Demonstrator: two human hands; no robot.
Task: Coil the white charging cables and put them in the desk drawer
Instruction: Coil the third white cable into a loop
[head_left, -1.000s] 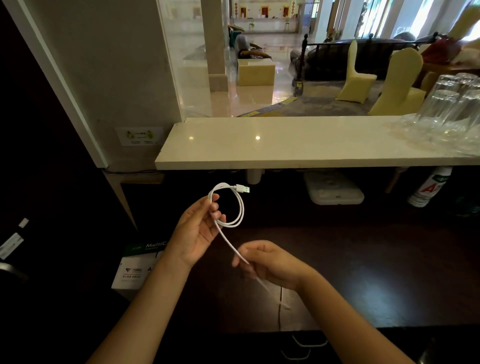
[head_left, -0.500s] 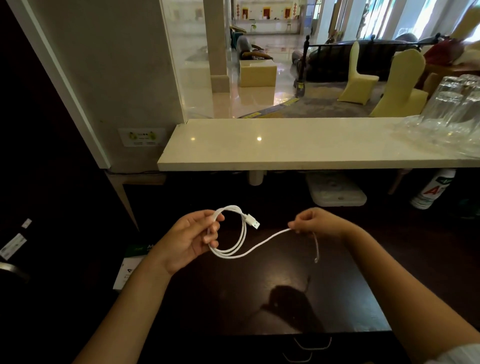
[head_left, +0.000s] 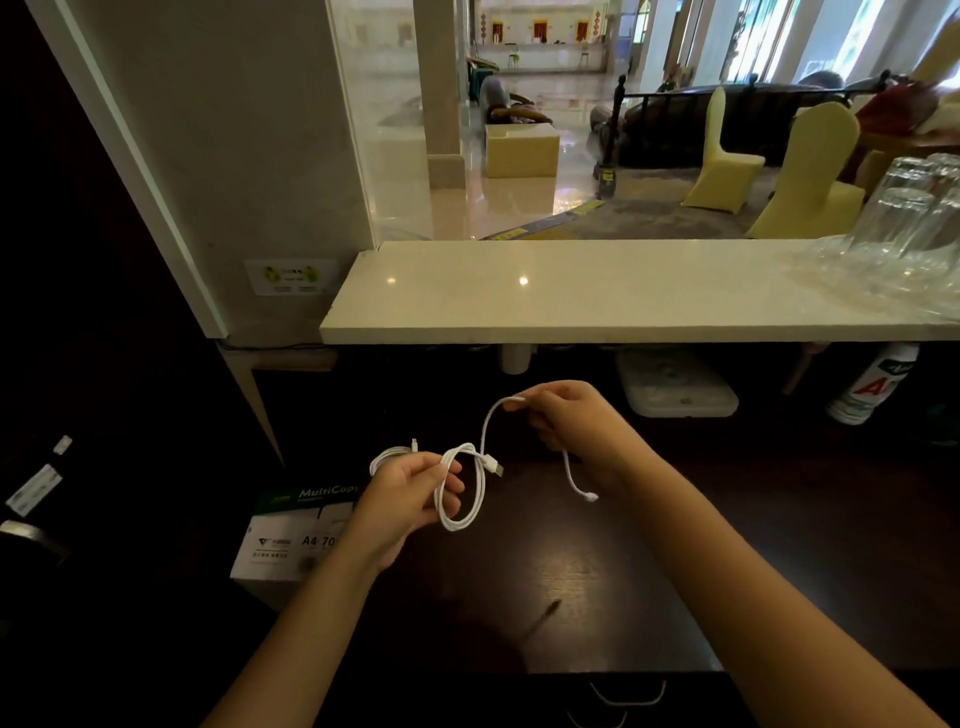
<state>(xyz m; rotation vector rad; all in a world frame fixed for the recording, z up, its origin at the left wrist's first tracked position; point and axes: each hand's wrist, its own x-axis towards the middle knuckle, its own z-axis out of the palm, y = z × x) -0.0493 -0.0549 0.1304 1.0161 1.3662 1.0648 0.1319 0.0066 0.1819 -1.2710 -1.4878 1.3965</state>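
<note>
White cable hanging looped above dark desk; left hand gripping coil, right hand pinching loose end, below pale stone counter.

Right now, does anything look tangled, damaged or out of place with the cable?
Nothing looks damaged. The white cable is only part coiled: the left hand holds the loops, the right hand pinches the loose stretch, and its small plug end dangles free above the dark desk.

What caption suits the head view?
Left hand holds the coiled white cable; right hand pinches its loose end.
</note>
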